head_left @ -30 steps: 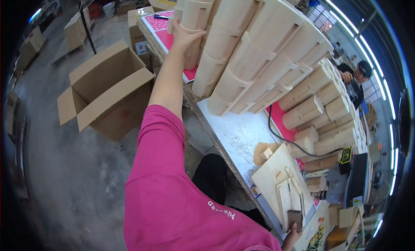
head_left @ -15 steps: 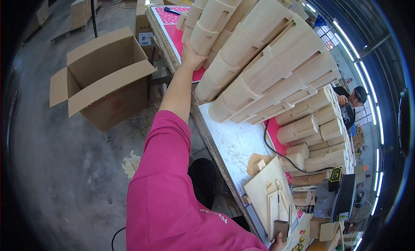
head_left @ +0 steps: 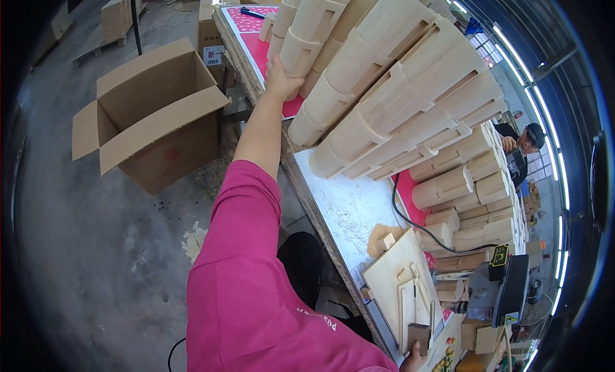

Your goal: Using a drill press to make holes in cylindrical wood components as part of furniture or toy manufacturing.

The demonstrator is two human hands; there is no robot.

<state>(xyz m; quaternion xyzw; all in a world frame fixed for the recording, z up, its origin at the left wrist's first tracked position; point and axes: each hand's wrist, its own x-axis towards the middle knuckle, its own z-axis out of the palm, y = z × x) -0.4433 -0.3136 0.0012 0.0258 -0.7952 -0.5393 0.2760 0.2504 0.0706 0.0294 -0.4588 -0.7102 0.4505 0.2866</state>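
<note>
Stretched far forward, my left hand (head_left: pixel 282 82) is closed around the lower part of a tall stack of pale wooden cylinders (head_left: pixel 300 51) at the table's far left edge. Slots are cut in the cylinders' sides. More stacks of slotted wooden cylinders (head_left: pixel 349 64) stand close to its right. At the bottom of the view, my right hand (head_left: pixel 415 358) grips a small brown block (head_left: pixel 418 337) at the near end of a plywood board (head_left: pixel 391 263) with wooden strips on it. Most of that hand's fingers are hidden.
An open cardboard box (head_left: pixel 160 135) stands on the floor at left. A black cable (head_left: pixel 410 221) crosses the table to a grey and black machine (head_left: pixel 496 292). Lying wooden cylinders (head_left: pixel 445 187) are piled at right. Another person (head_left: pixel 522 148) is beyond them.
The view has shifted slightly. My left hand stays on the same stack, and my right hand remains at the brown block.
</note>
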